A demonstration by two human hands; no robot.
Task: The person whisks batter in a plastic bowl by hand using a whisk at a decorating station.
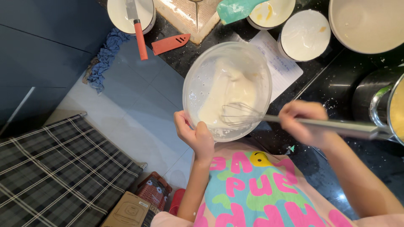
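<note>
Now: left hand (197,136) clasps clear round bowl (227,90); right hand (304,122) clenched on wire whisk (244,114) in smooth batter (227,94).

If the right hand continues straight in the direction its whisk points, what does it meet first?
The right hand aims the whisk leftward into the clear bowl. It would most likely press through the pale batter and hit the bowl's far wall, near the left hand; depth is unclear.

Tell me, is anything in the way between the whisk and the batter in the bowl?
Nothing visible is. The right hand holds the whisk by its handle, and its wire end already sits down in the pale batter. The left hand grips the clear bowl at its near rim, off to the side of the whisk.
</note>
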